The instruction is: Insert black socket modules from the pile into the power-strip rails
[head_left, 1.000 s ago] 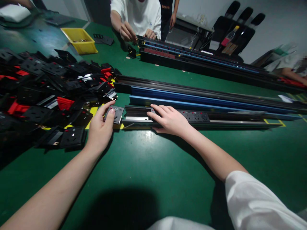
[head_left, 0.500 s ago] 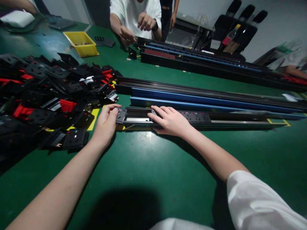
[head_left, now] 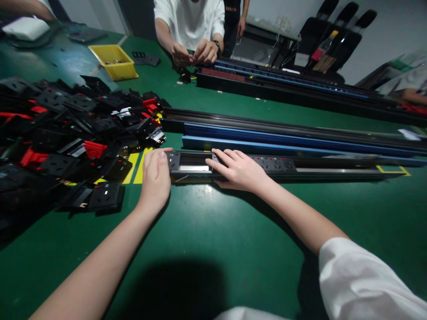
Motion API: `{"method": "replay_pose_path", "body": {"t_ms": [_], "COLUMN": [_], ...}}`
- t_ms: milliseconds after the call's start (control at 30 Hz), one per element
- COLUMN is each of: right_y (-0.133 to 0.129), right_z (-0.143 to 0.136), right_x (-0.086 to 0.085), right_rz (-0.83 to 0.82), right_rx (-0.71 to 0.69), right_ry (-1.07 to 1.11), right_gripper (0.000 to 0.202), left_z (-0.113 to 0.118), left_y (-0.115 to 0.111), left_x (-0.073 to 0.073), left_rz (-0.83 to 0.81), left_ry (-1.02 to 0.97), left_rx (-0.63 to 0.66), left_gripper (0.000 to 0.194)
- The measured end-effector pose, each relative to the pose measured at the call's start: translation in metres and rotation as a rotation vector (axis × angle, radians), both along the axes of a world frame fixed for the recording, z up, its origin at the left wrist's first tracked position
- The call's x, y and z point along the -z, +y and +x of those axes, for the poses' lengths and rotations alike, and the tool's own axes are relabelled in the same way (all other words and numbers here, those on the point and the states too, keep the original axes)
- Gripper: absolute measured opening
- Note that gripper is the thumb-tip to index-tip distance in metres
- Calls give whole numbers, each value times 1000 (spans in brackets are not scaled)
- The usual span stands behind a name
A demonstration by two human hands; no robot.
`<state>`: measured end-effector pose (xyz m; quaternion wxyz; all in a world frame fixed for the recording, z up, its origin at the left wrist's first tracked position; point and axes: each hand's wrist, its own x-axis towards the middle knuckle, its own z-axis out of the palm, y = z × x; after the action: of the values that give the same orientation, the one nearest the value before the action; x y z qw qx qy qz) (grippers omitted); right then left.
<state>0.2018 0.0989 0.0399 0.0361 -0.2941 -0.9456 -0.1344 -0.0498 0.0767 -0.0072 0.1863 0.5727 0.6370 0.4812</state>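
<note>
A long black channel (head_left: 333,176) lies across the green table, with a row of black socket modules (head_left: 273,163) with small red marks set in it. At its left end my left hand (head_left: 156,175) is closed around a socket module (head_left: 174,161), which sits in the channel's end; the fingertips are partly hidden. My right hand (head_left: 238,169) lies over the channel farther right, fingers across the top and thumb down the near side, gripping it and covering some modules. Between the hands the channel's slot shows a pale strip (head_left: 195,168).
A heap of loose black and red socket modules (head_left: 80,104) spreads on the left. Behind the channel lie blue rails (head_left: 233,141) and another black rail (head_left: 267,122). Farther back are a yellow bin (head_left: 113,62) and a co-worker's hands (head_left: 195,53) by a long assembly (head_left: 283,95).
My left hand has moved right and pushed the socket module into the channel's left end. My right hand stays on the channel. The co-worker's hands have come together.
</note>
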Motion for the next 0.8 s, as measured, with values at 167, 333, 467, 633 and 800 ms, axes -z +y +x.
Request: {"method": "replay_pose_path", "body": {"t_ms": [167,333,467,633,800], "right_y": [1,1,1,0,1], "right_z": [0,-1,-1,0,-1], "right_x": [1,2,2,3,5], "right_rz": [-62,-109,-114,-89,-66], "right_rx": [24,51,56,55,46], "right_ry": [73,154,155,137,120], "right_gripper": [71,80,79,78,79], "left_z": [-2,-5,-5,-5,-5], "left_y": [0,0,0,0,1], "left_x": [2,5,4,5,7], "left_rz": [-42,-64,-63,-66,-54], "left_ry": [47,68,69,72,24], "left_rx": [19,13,22,33,106], "left_gripper": [46,51,54,59,59]}}
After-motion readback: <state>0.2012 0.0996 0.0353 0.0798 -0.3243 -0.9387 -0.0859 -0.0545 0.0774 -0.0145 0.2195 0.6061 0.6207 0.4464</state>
